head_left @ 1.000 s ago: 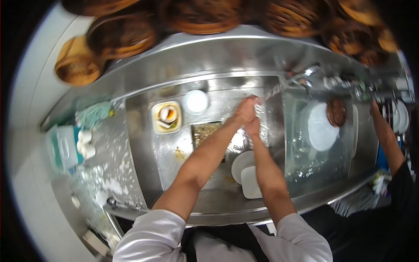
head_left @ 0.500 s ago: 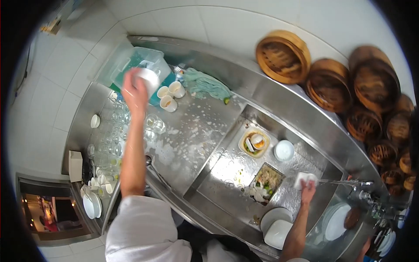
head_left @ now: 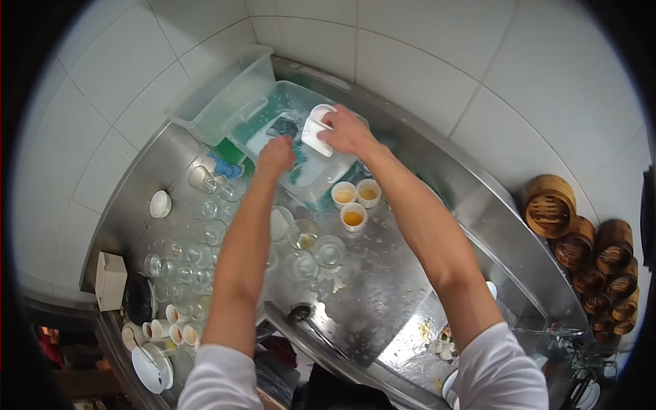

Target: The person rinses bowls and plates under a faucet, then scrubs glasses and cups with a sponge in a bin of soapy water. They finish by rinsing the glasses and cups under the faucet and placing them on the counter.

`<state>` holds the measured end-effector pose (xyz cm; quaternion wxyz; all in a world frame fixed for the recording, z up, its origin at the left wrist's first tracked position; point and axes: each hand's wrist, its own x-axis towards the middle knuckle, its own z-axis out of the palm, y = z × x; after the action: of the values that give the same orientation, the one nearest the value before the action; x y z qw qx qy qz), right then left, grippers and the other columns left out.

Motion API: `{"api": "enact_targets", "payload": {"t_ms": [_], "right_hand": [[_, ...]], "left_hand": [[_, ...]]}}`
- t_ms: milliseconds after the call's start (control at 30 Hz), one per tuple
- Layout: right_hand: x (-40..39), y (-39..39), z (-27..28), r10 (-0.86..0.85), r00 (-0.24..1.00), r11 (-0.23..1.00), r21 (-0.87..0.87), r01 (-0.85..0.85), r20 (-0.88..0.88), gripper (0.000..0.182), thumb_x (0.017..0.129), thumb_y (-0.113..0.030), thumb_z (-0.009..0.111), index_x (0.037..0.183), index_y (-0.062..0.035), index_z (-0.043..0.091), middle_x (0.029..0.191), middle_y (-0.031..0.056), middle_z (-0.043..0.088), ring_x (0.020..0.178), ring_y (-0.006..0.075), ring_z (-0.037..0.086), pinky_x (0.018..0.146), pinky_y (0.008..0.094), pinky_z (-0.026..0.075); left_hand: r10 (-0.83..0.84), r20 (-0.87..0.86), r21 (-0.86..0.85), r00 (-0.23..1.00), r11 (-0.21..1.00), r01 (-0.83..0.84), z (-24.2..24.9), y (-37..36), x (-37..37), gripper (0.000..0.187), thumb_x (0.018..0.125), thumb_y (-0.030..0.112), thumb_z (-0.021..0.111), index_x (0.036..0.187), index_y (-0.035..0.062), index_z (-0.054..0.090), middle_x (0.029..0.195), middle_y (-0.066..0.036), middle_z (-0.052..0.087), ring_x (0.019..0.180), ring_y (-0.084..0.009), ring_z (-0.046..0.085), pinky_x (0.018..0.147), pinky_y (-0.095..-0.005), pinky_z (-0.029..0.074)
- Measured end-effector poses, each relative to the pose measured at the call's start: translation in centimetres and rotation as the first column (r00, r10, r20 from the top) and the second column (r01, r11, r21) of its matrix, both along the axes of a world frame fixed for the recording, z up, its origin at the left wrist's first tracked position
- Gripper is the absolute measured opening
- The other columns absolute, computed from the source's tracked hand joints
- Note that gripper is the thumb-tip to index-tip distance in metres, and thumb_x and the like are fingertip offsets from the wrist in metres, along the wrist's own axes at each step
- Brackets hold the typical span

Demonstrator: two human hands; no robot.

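My right hand (head_left: 347, 132) grips small white dishes (head_left: 318, 130) over the clear plastic tub (head_left: 242, 113). One looks round, and the one in front has straight sides. Lower in the same tub, my left hand (head_left: 278, 154) is closed, and what it holds, if anything, is hidden. A dark grey scrubbing pad or cloth (head_left: 283, 128) shows just beyond its knuckles. Bluish, sudsy water (head_left: 307, 164) fills the tub, with pale shapes under the surface. Three white cups (head_left: 353, 217) with yellow-orange liquid stand against the tub's near right side.
Several glasses (head_left: 195, 256) crowd the left counter, beside tipped white cups (head_left: 176, 333) and stacked plates (head_left: 152, 369). A second clear tub (head_left: 219, 96) stands behind. Bamboo steamers (head_left: 550, 205) line the right ledge. The sink (head_left: 403, 342) holds food scraps.
My right hand has come from the running tap to the tub, carrying a white dish. My left hand has lowered into the tub and no longer shows its white dish. The view has swung left.
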<state>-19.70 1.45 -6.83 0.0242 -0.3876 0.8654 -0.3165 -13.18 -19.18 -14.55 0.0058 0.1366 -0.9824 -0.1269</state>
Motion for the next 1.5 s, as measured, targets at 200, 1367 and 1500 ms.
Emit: {"api": "enact_targets", "payload": {"t_ms": [200,1367,1500], "right_hand": [[-4.2,-9.0,-4.8,-0.058,0.993,0.765,0.644,-0.022,0.103,0.033,0.07,-0.012,0.065,0.102,-0.0056,0.072,0.111,0.0176,0.068,0.103,0.0329,0.066,0.083,0.0406,0.053],[-7.2,-11.9,-11.5,-0.55,0.43,0.8,0.6,0.025,0.716,0.043,0.086,-0.033,0.064,0.128,-0.0217,0.06,0.136,0.0017,0.054,0.128,0.0169,0.046,0.106,0.0406,0.034],[-6.0,-11.0,-10.6,-0.565,0.586,0.799,0.562,0.212,0.581,0.037,0.075,-0.028,0.073,0.11,-0.0134,0.073,0.118,0.0115,0.067,0.109,0.027,0.064,0.093,0.0374,0.049]], "left_hand": [[0.267,-0.318,0.229,0.91,0.953,-0.2,0.6,1.4,1.0,0.029,0.074,0.004,0.06,0.101,0.0072,0.069,0.101,-0.019,0.069,0.095,-0.0359,0.066,0.083,-0.0435,0.052],[-0.047,0.883,0.022,0.468,0.998,0.06,-1.3,-0.2,-10.4,0.066,0.068,0.028,0.077,0.131,0.0173,0.06,0.145,-0.016,0.046,0.13,-0.0325,0.048,0.103,-0.0419,0.042],[-0.246,0.81,0.094,0.533,0.951,0.295,-5.7,-1.4,-10.7,0.067,0.069,0.027,0.075,0.133,0.0165,0.056,0.137,-0.015,0.054,0.125,-0.0309,0.052,0.102,-0.0417,0.044]]}}
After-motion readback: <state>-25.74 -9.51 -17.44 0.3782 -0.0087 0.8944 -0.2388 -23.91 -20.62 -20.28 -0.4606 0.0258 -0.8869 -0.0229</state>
